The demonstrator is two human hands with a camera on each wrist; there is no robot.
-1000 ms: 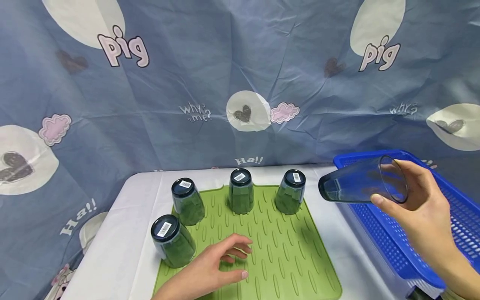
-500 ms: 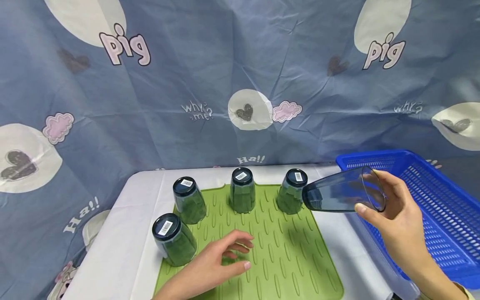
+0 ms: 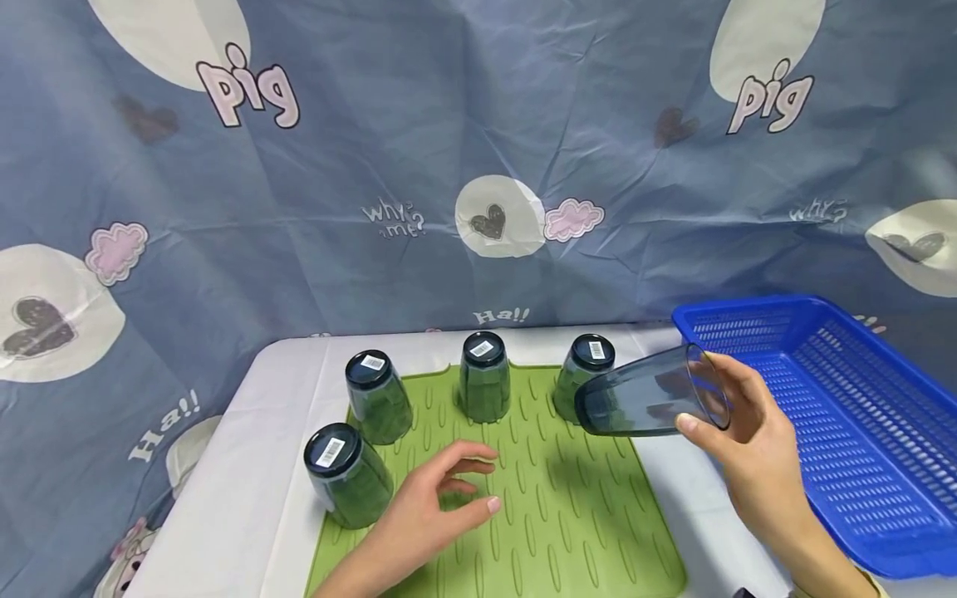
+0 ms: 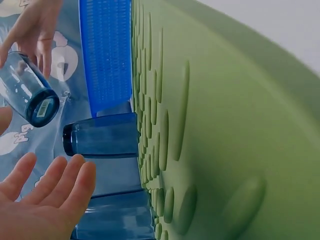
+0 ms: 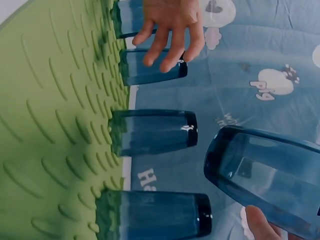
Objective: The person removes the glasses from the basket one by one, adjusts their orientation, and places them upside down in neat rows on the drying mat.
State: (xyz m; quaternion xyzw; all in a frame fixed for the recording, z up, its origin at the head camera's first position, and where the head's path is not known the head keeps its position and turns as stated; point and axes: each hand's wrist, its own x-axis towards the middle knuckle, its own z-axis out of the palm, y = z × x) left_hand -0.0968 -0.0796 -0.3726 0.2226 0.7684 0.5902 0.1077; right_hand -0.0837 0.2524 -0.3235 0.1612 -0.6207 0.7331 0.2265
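My right hand grips a blue-tinted drinking glass near its rim, tilted on its side in the air with its base pointing left. In the right wrist view that glass hangs apart from the others. My left hand hovers over the green ridged mat, fingers loosely bent, holding nothing. Several matching glasses stand upside down on the mat: two along its left side, one at the back middle, and one at the back right, partly hidden behind the held glass.
A blue plastic basket with perforated walls stands to the right of the mat on a white tablecloth. Behind the table hangs a blue patterned cloth.
My right hand has carried the glass leftward and slightly down, away from above the basket to the mat's back right. The left hand has barely shifted.
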